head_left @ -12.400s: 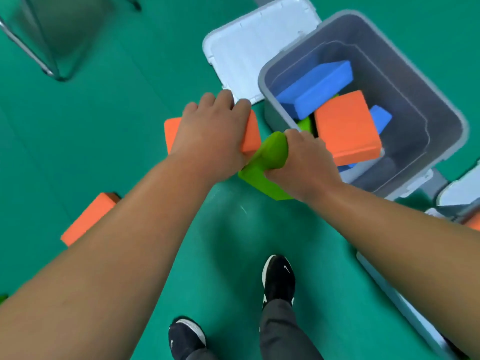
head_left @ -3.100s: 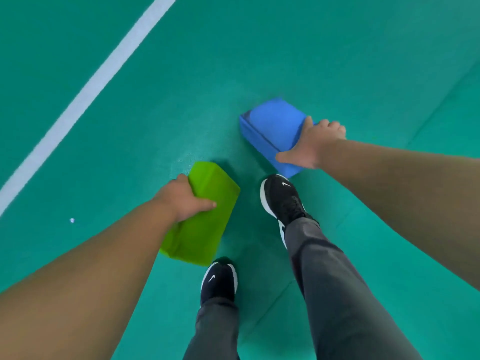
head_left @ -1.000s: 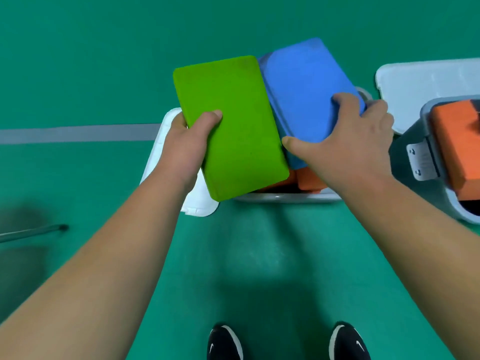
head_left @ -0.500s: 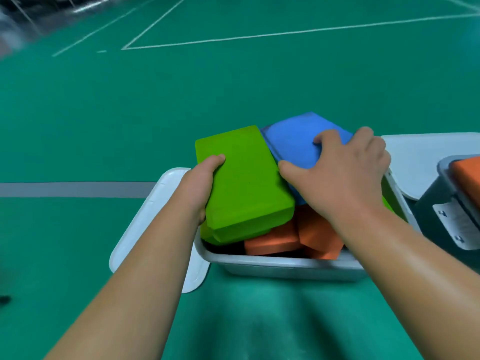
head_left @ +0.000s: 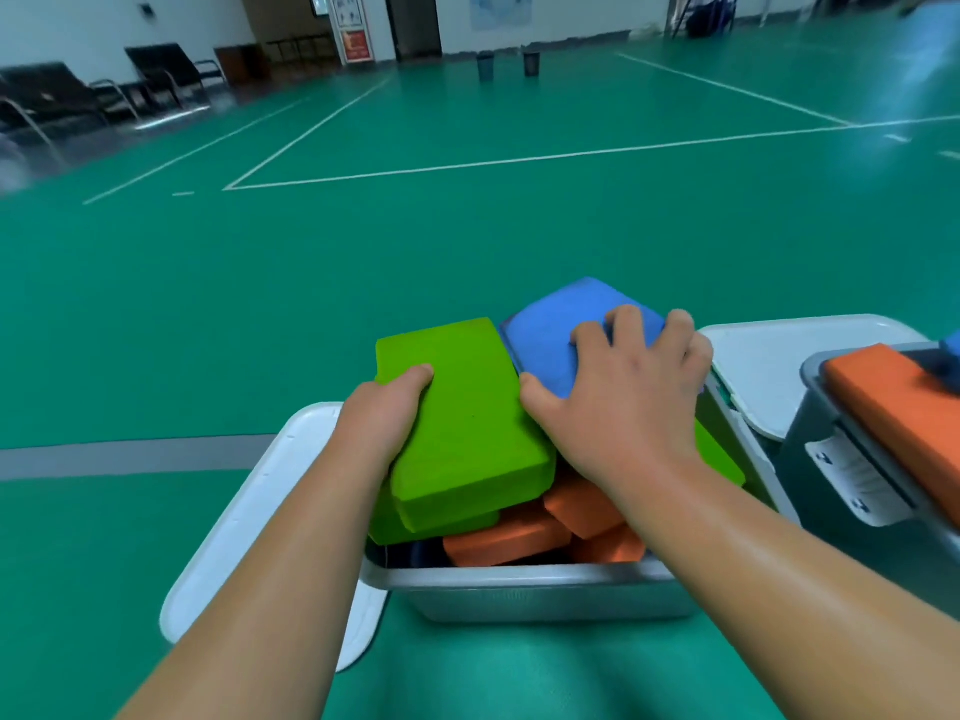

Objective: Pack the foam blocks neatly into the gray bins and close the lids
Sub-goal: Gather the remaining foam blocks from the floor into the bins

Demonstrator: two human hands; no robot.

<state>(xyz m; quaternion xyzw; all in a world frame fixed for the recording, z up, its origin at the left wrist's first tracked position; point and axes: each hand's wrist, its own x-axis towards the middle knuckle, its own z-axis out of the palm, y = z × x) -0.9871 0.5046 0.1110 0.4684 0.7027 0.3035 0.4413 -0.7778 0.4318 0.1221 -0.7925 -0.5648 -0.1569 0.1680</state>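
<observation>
Foam blocks fill the gray bin (head_left: 519,582) on the green floor (head_left: 415,252), heaped above its rim. On top we see a green foam block (head_left: 467,423) lying flat, with a blue foam block (head_left: 545,335) touching its right edge.

The left hand (head_left: 384,423) grips the green foam block at its left side. The thumb lies on the top face and the other fingers are hidden beneath, so we cannot tell how they sit. The right hand (head_left: 623,407) holds the blue foam block, its fingers (head_left: 626,324) curled over the top face and the thumb against the near edge.

Under both we see orange blocks (head_left: 506,540) and a second green block (head_left: 719,454) inside the bin. A white lid (head_left: 244,517) lies on the floor just beside the bin's left side. To the right stands a second gray bin (head_left: 815,439) with an orange block (head_left: 898,413) sticking up above its rim. A second lid (head_left: 779,366) lies flat behind it.
</observation>
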